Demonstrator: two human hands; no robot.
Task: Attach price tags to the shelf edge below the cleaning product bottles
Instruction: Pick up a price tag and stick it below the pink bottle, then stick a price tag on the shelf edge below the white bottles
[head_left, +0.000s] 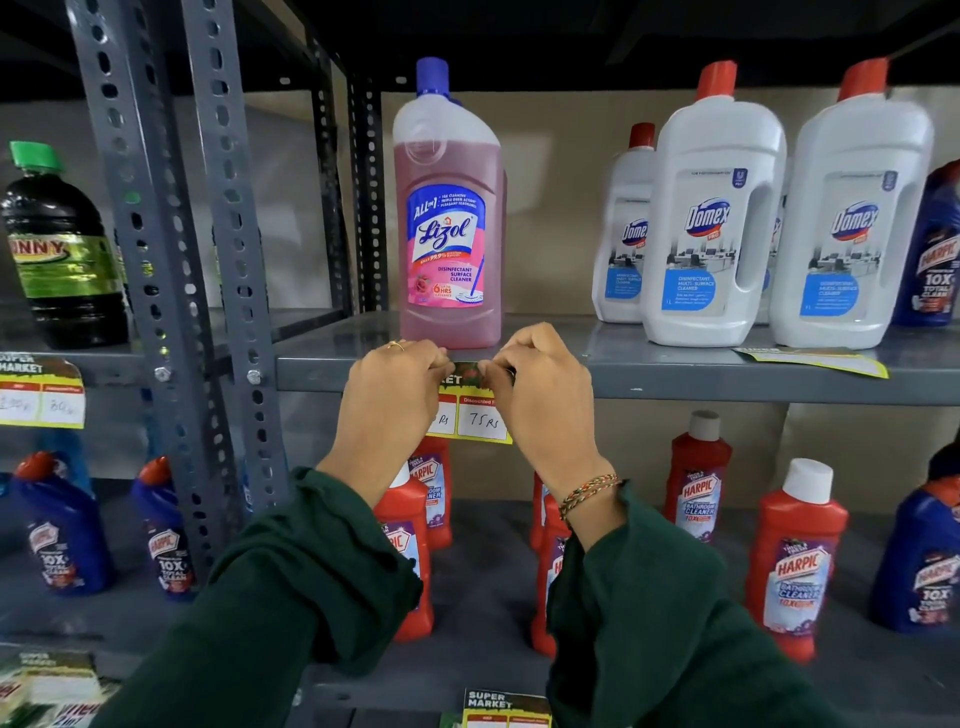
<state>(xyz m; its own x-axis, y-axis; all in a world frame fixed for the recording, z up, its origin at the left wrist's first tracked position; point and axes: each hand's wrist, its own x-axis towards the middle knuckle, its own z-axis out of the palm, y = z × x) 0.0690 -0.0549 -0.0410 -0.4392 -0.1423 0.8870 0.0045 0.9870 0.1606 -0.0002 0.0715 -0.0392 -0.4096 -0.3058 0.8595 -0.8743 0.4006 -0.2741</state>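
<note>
A yellow price tag (480, 418) marked "75 Rs" hangs against the grey shelf edge (727, 384), right below the pink Lizol bottle (449, 223). My left hand (392, 395) pinches the tag's top left corner. My right hand (540, 395) pinches its top right corner. Both hands press the tag's top strip onto the edge. Parts of the tag are hidden behind my fingers. Another tag (813, 360) lies flat on the shelf in front of the white Domex bottles (711, 223).
Perforated grey uprights (218, 249) stand at left. A dark bottle with a green cap (60, 249) sits on the left shelf, with a tag (41, 392) fixed under it. Red Harpic bottles (797, 561) and blue ones (60, 530) fill the lower shelf. One more tag (506, 706) hangs on the bottom edge.
</note>
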